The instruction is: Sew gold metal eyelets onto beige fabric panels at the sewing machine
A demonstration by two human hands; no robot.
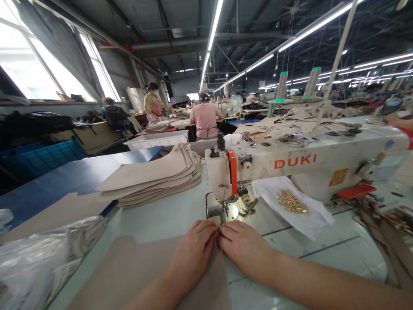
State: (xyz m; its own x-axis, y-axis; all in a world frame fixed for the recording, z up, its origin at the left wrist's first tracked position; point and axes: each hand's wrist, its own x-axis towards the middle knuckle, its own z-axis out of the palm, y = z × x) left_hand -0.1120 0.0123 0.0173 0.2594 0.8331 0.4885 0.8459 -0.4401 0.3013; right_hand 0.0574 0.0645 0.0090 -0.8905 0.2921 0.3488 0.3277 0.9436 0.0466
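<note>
A large beige fabric panel (142, 267) lies on the pale green table, its far edge reaching toward the needle area of a white sewing machine (258, 150). My left hand (195, 245) is closed on the panel's far edge, fingertips just in front of the presser foot (227, 211). Right beside it, fingertips almost touching, my right hand (243, 243) pinches the same edge. What lies between the fingertips is mostly hidden. A lamp lights the needle plate.
A stack of beige panels (155, 178) sits left of the machine. Gold-coloured metal pieces (292, 201) rest on a white sheet (269, 187) under the machine arm. Plastic-wrapped material (41, 262) lies at left. Thread cones (312, 82) stand behind; co-workers (206, 116) sit and stand farther off.
</note>
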